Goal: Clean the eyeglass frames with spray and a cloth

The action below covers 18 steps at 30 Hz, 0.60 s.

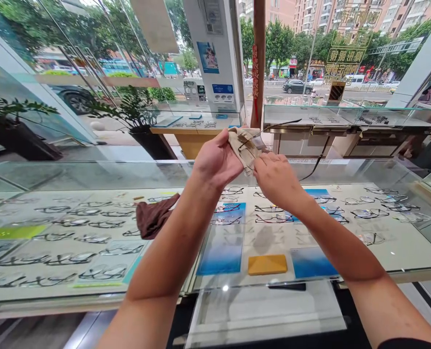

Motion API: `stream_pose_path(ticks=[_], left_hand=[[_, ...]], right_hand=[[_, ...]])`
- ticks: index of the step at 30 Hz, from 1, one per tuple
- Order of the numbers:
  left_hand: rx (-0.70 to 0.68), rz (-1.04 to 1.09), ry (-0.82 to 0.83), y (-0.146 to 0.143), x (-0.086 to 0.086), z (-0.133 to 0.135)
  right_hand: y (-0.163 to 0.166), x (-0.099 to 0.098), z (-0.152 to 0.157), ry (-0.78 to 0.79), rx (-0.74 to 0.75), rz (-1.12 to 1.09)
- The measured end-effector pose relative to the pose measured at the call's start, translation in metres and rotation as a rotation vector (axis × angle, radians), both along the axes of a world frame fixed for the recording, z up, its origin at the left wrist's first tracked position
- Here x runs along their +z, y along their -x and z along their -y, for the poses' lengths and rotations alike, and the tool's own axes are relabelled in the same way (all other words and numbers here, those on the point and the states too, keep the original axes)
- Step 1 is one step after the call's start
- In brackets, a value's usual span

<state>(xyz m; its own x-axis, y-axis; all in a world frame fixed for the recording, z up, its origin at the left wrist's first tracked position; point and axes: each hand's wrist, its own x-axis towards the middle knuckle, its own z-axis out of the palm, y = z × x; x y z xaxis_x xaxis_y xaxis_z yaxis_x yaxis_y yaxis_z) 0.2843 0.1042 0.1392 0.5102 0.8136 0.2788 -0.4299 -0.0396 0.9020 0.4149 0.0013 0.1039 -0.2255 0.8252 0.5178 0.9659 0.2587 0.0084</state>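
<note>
Above a glass display counter, my left hand (218, 157) holds a beige cloth (243, 145), its thumb pressed on the cloth's edge. A pair of thin dark-framed eyeglasses (282, 123) lies in the cloth, with its temples sticking out to the right. My right hand (279, 177) is closed at the lower right of the cloth, gripping the glasses' frame; its fingertips are partly hidden. Most of the lenses are covered by the cloth and fingers.
A crumpled brown cloth (155, 215) lies on the glass counter (266, 286), left of my forearm. A yellow case (267, 264) is near the front. Rows of eyeglasses (99, 271) show under the glass. Beyond stand a potted plant (142, 118) and more display cases (310, 114).
</note>
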Motion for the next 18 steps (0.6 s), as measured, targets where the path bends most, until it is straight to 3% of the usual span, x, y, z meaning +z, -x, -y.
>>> stream_pose_path(ticks=[5,7,9,13,18], left_hand=[[0.174,0.145,-0.057,0.014,0.018,0.002],[0.261,0.171,-0.066,0.021,0.025,0.006],[0.266,0.096,-0.140,0.028,0.029,0.014],[0.014,-0.283,-0.379,0.035,0.030,0.041],[-0.604,-0.879,-0.586,0.018,0.019,0.075]], right_hand=[[-0.014,0.025,0.025,0.207,0.104,-0.099],[-0.028,0.037,0.036,0.182,0.139,-0.251],[-0.045,0.047,0.045,0.100,0.158,-0.429],[-0.071,0.057,0.055,0.021,0.214,-0.689],[-0.071,0.058,0.052,0.119,0.302,-0.750]])
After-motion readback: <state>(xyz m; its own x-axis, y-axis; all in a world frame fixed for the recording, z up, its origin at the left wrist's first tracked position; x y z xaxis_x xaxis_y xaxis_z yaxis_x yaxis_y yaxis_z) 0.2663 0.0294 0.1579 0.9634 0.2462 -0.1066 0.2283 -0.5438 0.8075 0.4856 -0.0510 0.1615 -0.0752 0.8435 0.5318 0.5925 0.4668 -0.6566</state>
